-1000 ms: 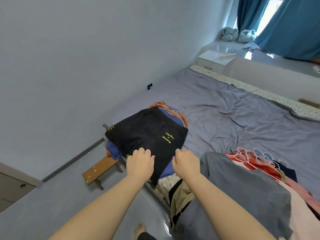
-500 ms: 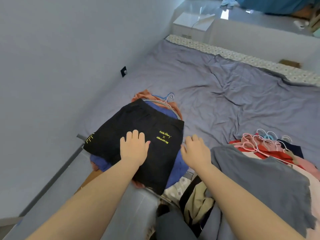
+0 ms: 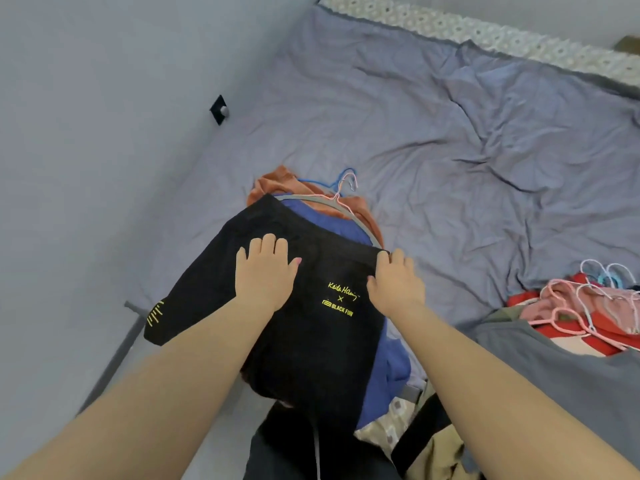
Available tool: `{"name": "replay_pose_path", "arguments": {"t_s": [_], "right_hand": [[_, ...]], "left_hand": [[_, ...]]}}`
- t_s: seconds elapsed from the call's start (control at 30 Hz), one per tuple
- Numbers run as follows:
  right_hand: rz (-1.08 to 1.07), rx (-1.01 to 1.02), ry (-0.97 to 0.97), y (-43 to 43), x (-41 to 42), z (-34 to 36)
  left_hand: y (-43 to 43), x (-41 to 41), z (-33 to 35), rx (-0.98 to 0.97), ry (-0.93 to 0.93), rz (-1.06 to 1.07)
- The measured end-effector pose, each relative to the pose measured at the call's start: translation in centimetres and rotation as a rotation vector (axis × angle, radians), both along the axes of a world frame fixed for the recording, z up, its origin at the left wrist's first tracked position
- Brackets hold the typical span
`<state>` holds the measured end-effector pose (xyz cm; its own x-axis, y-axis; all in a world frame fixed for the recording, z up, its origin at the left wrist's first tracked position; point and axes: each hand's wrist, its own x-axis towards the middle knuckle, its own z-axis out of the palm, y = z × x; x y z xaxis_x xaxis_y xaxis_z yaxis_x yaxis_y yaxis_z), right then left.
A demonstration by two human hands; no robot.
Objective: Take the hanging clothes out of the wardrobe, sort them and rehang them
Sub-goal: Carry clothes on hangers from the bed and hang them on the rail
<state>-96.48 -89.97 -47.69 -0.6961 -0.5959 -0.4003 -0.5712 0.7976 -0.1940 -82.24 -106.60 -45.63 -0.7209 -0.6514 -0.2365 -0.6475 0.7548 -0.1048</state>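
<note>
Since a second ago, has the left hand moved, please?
Yes: the left hand slid up the black shirt, from its near hem to past the print.

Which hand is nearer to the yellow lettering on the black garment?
Right. The right hand lies just right of the yellow lettering, thumb almost at it; the left hand rests flat further off to its left.
</note>
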Motion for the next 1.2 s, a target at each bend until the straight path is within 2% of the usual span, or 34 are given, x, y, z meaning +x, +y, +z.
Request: {"name": "replay_pose_path", "arguments": {"t_s": [0.17, 0.3, 0.43, 0.57, 0.73, 0.8, 0.9, 1.2], "right_hand": [[-0.1, 0.023, -0.04, -3.9, -3.0, -6.7], [-0.078, 0.021, -0.044, -8.3, -6.4, -12.7], [-0.057, -0.049, -0.006, -13.8, -10.9, -19.1], [-0.104, -0.125, 0.186, -18.2, -13.2, -26.4], [-0.087, -0.311, 0.58, -19.3, -13.3, -35.0], [-0.082, -0.336, 0.626, -19.7, -13.8, -35.8], [-0.091, -0.312, 0.595, -19.6, -13.4, -35.2], [-0.107, -0.306, 0.532, -19.7, -13.5, -35.1]], "left_hand": [[-4.1, -3.7, -7.6, 0.076, -0.091, -0.117], [-8.1, -7.7, -13.9, 0.073, -0.125, -0.197], [-14.0, -14.0, -20.4, 0.012, -0.033, -0.291], [-18.6, -19.1, -27.5, 0.026, 0.114, -0.393], [-19.8, -20.5, -35.3, -0.061, 0.262, -0.406], [-20.3, -21.1, -36.1, -0.08, 0.272, -0.413], [-20.1, -21.1, -35.4, -0.017, 0.244, -0.434], [-20.2, -21.2, -35.4, 0.003, 0.197, -0.408]]}}
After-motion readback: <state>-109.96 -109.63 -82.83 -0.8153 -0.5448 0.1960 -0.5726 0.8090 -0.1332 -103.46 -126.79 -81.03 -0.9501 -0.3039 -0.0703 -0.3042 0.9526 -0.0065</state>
